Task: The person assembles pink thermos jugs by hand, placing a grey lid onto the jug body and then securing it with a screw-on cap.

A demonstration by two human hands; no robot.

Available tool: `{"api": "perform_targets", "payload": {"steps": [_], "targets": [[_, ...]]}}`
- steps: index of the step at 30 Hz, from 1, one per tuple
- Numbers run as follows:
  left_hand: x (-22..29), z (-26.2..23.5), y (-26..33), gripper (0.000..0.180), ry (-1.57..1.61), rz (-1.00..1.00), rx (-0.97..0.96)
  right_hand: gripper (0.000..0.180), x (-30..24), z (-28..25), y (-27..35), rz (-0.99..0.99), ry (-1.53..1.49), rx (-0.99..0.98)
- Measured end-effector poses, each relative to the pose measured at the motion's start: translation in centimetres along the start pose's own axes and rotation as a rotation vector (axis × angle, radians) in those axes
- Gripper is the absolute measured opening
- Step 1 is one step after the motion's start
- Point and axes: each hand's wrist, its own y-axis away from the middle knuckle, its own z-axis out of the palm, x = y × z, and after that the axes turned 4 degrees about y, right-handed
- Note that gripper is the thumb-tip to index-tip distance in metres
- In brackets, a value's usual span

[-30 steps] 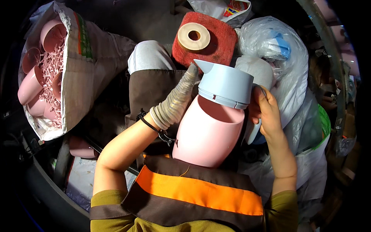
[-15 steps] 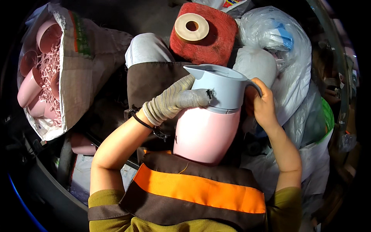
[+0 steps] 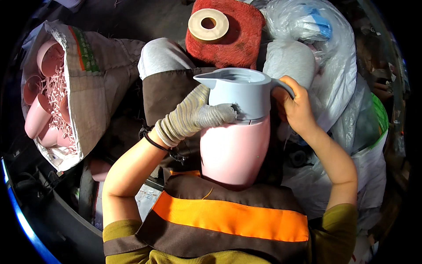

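Note:
In front of me stands a jug (image 3: 235, 152) with a pink body and a grey-blue spouted top, upright against my brown apron (image 3: 263, 198) with its orange band. My left hand (image 3: 189, 116), in a striped knit glove with a worn thumb tip, clasps the grey top from the left, below the spout. Bare, my right hand (image 3: 295, 105) is wrapped round the grey handle (image 3: 283, 86) on the right. The glove hides part of the jug's left side.
At the left a white woven sack (image 3: 94, 88) holds several pink cylindrical pieces (image 3: 38, 115) and pink shreds. Beyond my knees a roll of tape (image 3: 208, 24) lies on a red padded stool (image 3: 250, 39). Clear plastic bags (image 3: 338, 70) bulge at the right.
The jug has turned slightly more upright and shifted a little to the left in view, both hands keeping hold. The surroundings have shifted somewhat as the view moved.

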Motion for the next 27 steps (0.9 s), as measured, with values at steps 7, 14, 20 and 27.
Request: {"api": "perform_targets", "payload": {"steps": [7,14,20,27], "targets": [[0.1,0.4,-0.1,0.090,-0.089,-0.021,0.009,0.021,-0.4,0.4,0.8,0.135,-0.075,0.062],[-0.5,-0.6,-0.2,0.090,-0.063,0.042,0.000,0.021,0.2,1.0,-0.3,0.059,-0.006,0.068],[-0.8,-0.3,-0.5,0.090,-0.052,0.035,0.023,0.018,1.2,0.8,-0.1,0.072,-0.013,0.051],[0.1,-0.5,-0.5,0.094,-0.060,-0.092,-0.031,0.024,0.2,0.8,0.1,0.116,0.002,0.055]]}}
